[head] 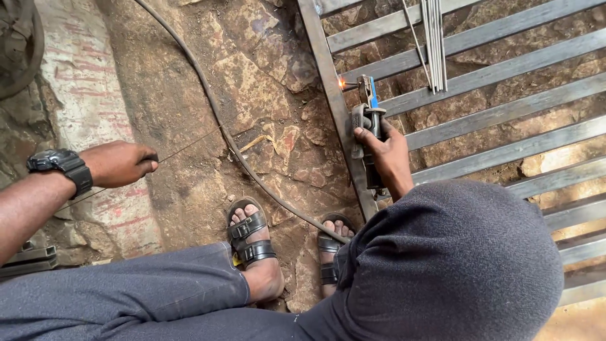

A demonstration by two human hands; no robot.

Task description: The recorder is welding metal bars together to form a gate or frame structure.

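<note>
My right hand [386, 153] grips a welding electrode holder [368, 112] with a blue-tipped jaw. Its tip sits beside a small orange glow [342, 83] where a crossbar meets the side rail of a steel frame [480, 120] lying on the ground. My left hand [120, 163], a black watch [62, 165] on its wrist, is closed around a thin rod [189, 145] that points right over the rocky ground. My right knee in dark trousers hides part of the frame.
A dark cable [208, 101] runs from the top across the rock, past my sandalled feet [252, 243]. A bundle of thin welding rods [434, 44] lies across the frame's bars. Metal pieces [28, 259] lie at the left edge.
</note>
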